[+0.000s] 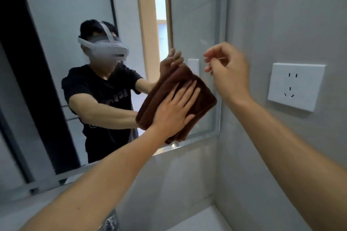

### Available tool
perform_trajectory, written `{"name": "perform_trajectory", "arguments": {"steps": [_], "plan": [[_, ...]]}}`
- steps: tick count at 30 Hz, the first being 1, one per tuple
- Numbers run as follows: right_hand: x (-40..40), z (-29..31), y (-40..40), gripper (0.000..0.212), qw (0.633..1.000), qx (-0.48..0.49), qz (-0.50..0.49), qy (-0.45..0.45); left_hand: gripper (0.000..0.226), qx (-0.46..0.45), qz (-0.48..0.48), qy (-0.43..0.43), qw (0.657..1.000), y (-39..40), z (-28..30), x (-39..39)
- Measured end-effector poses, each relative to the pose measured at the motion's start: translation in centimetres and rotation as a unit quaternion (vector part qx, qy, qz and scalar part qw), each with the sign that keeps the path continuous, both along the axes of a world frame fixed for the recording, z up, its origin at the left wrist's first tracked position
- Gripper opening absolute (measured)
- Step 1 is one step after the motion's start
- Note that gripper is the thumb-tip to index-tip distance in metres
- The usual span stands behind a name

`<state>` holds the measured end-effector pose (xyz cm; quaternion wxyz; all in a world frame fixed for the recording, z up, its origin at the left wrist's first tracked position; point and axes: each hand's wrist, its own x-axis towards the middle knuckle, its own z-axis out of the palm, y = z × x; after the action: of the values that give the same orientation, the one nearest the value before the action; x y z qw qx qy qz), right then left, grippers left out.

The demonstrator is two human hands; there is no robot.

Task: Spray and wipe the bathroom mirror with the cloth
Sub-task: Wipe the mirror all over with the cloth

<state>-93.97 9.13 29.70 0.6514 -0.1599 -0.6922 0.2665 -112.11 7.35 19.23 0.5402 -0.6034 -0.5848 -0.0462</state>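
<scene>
Mirror (195, 24) glass is being covered near its lower right corner by a folded brown cloth (202, 99), which is being pressed flat against it by the left hand (174, 110). That hand's fingers are being kept straight and spread across the cloth, palm down on the fabric. Just to the right and a little higher, the right hand (227, 73) is being held in the air, clear of the cloth and clear of the glass, its fingers loosely curled with nothing gripped in them. Reflected in the glass, a person in a dark shirt and a white headset is being shown with both arms stretched forward. On the grey tiled wall to the right, a white socket (296, 86) is being caught in view, well apart from the cloth.
</scene>
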Motion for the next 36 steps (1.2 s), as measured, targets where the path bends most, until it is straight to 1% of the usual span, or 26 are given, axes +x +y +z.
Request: {"name": "perform_trajectory", "arguments": {"steps": [2, 4, 6, 8, 10, 13, 15, 16, 17, 19, 21, 23, 28, 31, 33, 34, 36], "plan": [[1.0, -1.6, 0.5, 0.034, 1.000, -0.010, 0.010, -0.025, 0.077, -0.099, 0.001, 0.037, 0.994, 0.6, -5.7, 0.8], [2.0, -2.8, 0.9, 0.030, 0.999, -0.020, 0.010, -0.049, 0.073, -0.175, 0.025, 0.075, 0.981, 0.7, -8.8, 1.2], [2.8, -3.3, 1.1, 0.028, 0.997, -0.027, 0.006, -0.068, 0.076, -0.208, 0.035, 0.098, 0.973, 0.8, -8.6, 1.2], [3.1, -2.9, 1.2, 0.028, 0.997, -0.024, -0.001, -0.076, 0.081, -0.220, 0.020, 0.119, 0.968, 1.1, -6.3, 1.0], [3.2, -1.7, 1.2, 0.027, 0.997, -0.007, -0.012, -0.076, 0.083, -0.186, 0.011, 0.121, 0.975, 1.8, -1.7, 1.2], [3.0, 0.8, 1.0, 0.029, 0.998, 0.021, -0.021, -0.064, 0.081, -0.051, 0.023, 0.098, 0.994, 3.1, 9.0, 2.2], [3.1, 2.4, 1.0, 0.029, 0.998, 0.030, -0.017, -0.051, 0.079, 0.045, 0.056, 0.073, 0.995, 3.4, 15.9, 2.8], [3.2, 3.1, 1.0, 0.030, 0.998, 0.035, -0.018, -0.046, 0.079, 0.086, 0.072, 0.056, 0.992, 3.6, 18.4, 2.8], [3.4, 3.7, 1.0, 0.031, 0.998, 0.041, -0.020, -0.043, 0.079, 0.114, 0.086, 0.039, 0.989, 3.8, 20.0, 2.9], [3.7, 4.5, 1.4, 0.035, 0.998, 0.045, -0.021, -0.041, 0.080, 0.145, 0.095, 0.009, 0.985, 4.5, 20.8, 3.4], [4.1, 4.8, 2.0, 0.035, 0.999, 0.030, -0.013, -0.040, 0.079, 0.161, 0.084, -0.021, 0.983, 5.4, 19.2, 4.5], [4.0, 4.4, 2.7, 0.037, 0.999, -0.003, -0.002, -0.035, 0.078, 0.158, 0.062, -0.040, 0.985, 6.5, 15.9, 5.4], [2.7, 0.3, 4.9, 0.036, 0.993, -0.102, 0.010, -0.067, 0.072, 0.032, 0.004, -0.055, 0.998, 7.9, 2.2, 6.7], [2.3, -1.8, 5.7, 0.042, 0.989, -0.114, 0.001, -0.092, 0.071, -0.074, 0.015, -0.019, 0.997, 7.4, -4.6, 6.6], [2.0, -3.0, 6.0, 0.040, 0.988, -0.115, -0.010, -0.105, 0.070, -0.141, 0.041, 0.020, 0.989, 6.8, -7.5, 6.2], [1.9, -3.5, 6.0, 0.037, 0.987, -0.119, -0.014, -0.110, 0.071, -0.170, 0.052, 0.040, 0.983, 6.7, -8.0, 5.8], [1.5, -3.7, 5.7, 0.033, 0.987, -0.117, -0.019, -0.110, 0.071, -0.205, 0.044, 0.088, 0.974, 7.0, -6.6, 5.0]]}}
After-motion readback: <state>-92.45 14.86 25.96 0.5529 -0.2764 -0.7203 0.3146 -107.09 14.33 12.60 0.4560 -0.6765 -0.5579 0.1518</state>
